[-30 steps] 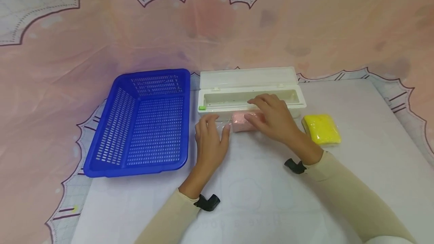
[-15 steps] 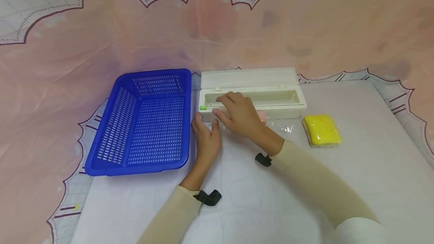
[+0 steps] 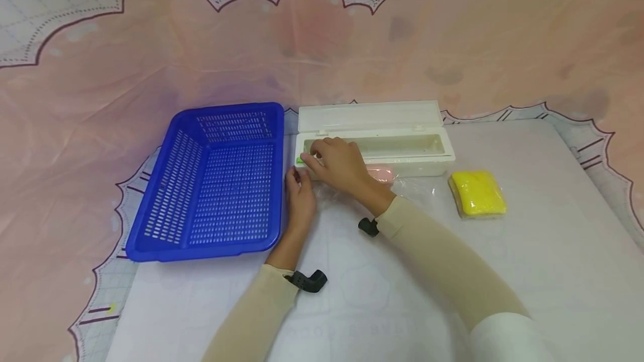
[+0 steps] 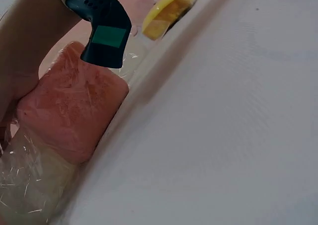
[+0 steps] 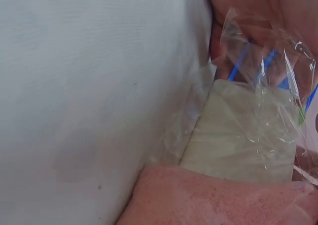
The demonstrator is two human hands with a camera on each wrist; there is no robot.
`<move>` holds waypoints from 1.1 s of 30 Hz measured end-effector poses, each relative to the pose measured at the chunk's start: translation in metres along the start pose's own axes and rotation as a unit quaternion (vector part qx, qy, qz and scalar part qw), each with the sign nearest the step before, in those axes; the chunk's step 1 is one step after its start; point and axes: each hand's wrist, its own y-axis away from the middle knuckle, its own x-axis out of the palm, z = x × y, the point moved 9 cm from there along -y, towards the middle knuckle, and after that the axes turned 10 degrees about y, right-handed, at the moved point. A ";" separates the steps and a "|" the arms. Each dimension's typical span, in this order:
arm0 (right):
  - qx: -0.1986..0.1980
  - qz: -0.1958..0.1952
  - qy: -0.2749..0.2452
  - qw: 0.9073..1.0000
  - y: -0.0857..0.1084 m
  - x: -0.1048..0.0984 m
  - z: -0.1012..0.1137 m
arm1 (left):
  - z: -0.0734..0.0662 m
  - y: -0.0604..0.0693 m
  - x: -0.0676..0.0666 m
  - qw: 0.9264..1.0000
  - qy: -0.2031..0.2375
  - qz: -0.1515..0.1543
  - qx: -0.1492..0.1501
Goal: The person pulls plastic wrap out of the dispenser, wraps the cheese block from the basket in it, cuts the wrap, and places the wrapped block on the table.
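A long white box [image 3: 412, 166] stands with its lid raised; a green tab [image 3: 299, 160] sits on its left front edge. My right hand [image 3: 342, 165] bends its fingers over that edge, thumb close to the tab; any grip there is hidden. Low by the left front corner, my left hand [image 3: 302, 200] has bent fingertips, and what they touch is unclear. A pink block [image 4: 74, 103] in clear film lies against the box front, partly behind my right hand. Clear plastic film [image 5: 263, 115] stands crinkled before the box, in front of my left hand in the right wrist view.
A blue perforated basket [image 3: 279, 205] stands close at the left of my left hand. To the right on the white table [image 3: 548, 272] lies a yellow block [image 3: 478, 191] in shiny clear film. A patterned cloth [image 3: 382, 55] hangs behind.
My right hand has moved left along the box, from above the pink block to the green tab. My left hand has shifted slightly, its fingers more bent. The film lies farther right on the table.
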 end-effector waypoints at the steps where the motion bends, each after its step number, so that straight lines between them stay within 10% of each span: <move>1: 0.004 0.006 0.001 1.000 -0.001 0.002 0.000 | 0.000 -0.001 0.000 1.000 -0.003 -0.002 0.001; 25: 0.081 0.112 0.009 0.990 -0.009 0.017 -0.017 | 0.001 -0.008 -0.001 1.000 -0.012 -0.022 0.000; 33: 0.128 0.187 -0.027 0.973 -0.008 0.019 -0.026 | 0.002 -0.010 0.000 0.999 -0.030 -0.017 -0.007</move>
